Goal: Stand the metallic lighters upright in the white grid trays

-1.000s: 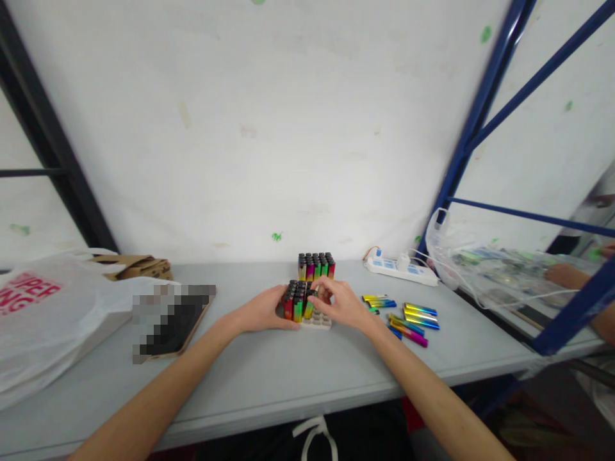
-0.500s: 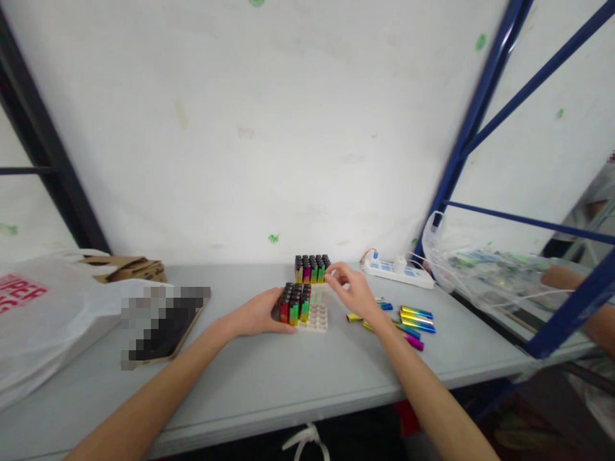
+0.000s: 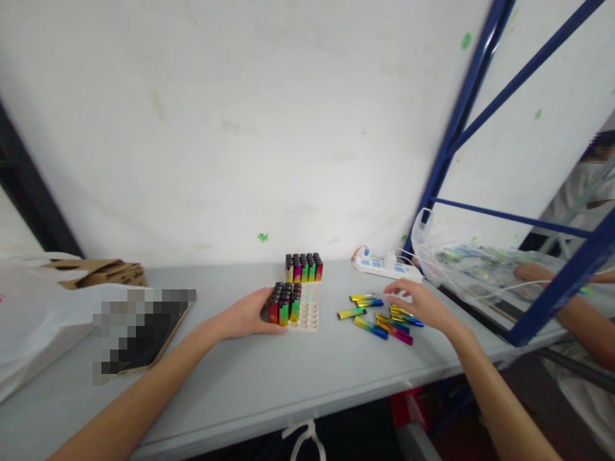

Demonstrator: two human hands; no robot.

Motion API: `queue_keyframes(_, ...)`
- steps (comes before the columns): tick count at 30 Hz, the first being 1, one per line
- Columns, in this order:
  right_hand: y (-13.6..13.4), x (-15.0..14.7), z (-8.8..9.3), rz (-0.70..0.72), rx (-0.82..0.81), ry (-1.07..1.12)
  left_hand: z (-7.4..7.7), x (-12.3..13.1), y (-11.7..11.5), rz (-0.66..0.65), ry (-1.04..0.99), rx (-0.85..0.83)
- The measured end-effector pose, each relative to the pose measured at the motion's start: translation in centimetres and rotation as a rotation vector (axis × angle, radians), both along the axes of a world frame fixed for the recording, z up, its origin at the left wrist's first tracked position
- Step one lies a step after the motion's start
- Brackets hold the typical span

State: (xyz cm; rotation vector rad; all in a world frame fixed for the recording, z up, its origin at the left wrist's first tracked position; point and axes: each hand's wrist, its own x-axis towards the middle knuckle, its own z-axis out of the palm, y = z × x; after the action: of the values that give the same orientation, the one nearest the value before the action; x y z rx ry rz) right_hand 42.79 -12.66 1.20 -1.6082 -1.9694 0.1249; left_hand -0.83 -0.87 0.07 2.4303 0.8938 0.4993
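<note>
My left hand [image 3: 250, 312] curves round the left side of a group of upright lighters [image 3: 285, 303] with black tops, its thumb along the front. These lighters stand in a white tray [image 3: 308, 317] whose round holes on the right side show bare. My right hand [image 3: 408, 299] hovers over the right part of a loose pile of shiny lighters [image 3: 371, 328] in yellow, blue, green and magenta. Its fingers are bent but apart, with nothing visible between them. Behind the tray stands a second block of upright lighters [image 3: 304, 267].
A white power strip [image 3: 388, 267] lies by the wall. To the left are a dark tablet-like object [image 3: 154, 330], a white plastic bag [image 3: 48, 320] and brown cardboard [image 3: 106, 271]. A blue metal frame [image 3: 444, 153] rises at right, with a co-worker's arm [image 3: 583, 326] beyond it.
My right hand has moved right, from beside the rear block of lighters to over the loose pile, and its fingers have spread. My left hand stays at the tray. The view has shifted slightly right.
</note>
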Motion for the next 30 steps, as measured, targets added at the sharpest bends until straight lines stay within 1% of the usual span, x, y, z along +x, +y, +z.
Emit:
queue_keyframes(4,-1.3,-1.2,-0.4,0.095,-0.024,-0.017,0.0,-0.1,0.1,-0.006,0.010,-0.005)
queue_keyframes(7,-1.7,-2.5,-1.0,0.118,-0.041,-0.023,-0.1,-0.1,0.3,-0.011,0.001,-0.004)
queue_keyframes(10,-2.2,-3.6,-2.0,0.153,-0.075,-0.031,-0.2,-0.2,0.3,-0.004,-0.006,-0.001)
queue_keyframes(13,-2.4,-4.2,-3.0,0.160,-0.061,-0.038,-0.2,-0.1,0.3,0.004,0.007,0.006)
queue_keyframes(16,-2.1,-4.6,-3.0,0.166,-0.030,0.028,-0.3,-0.1,0.3,-0.002,0.010,0.007)
queue_keyframes(18,-1.4,-4.8,-2.5,0.182,-0.066,0.143,-0.3,0.0,0.3,0.001,0.013,0.004)
queue_keyframes(20,-0.2,-5.2,-1.9,0.219,-0.128,0.323,-0.3,0.0,0.3,0.001,0.014,-0.001)
queue_keyframes(21,0.6,-5.6,-1.5,0.244,-0.149,0.425,-0.3,0.0,0.3,0.001,0.014,-0.002)
queue_keyframes(23,2.6,-6.6,-0.9,0.273,-0.129,0.629,-0.4,0.0,0.3,-0.003,0.012,-0.007)
queue_keyframes(28,8.2,-10.9,0.9,0.311,-0.065,1.076,-0.4,0.0,0.4,-0.010,0.015,0.003)
queue_keyframes(30,9.5,-13.1,1.5,0.364,-0.112,1.189,-0.4,0.0,0.4,-0.013,0.008,0.006)
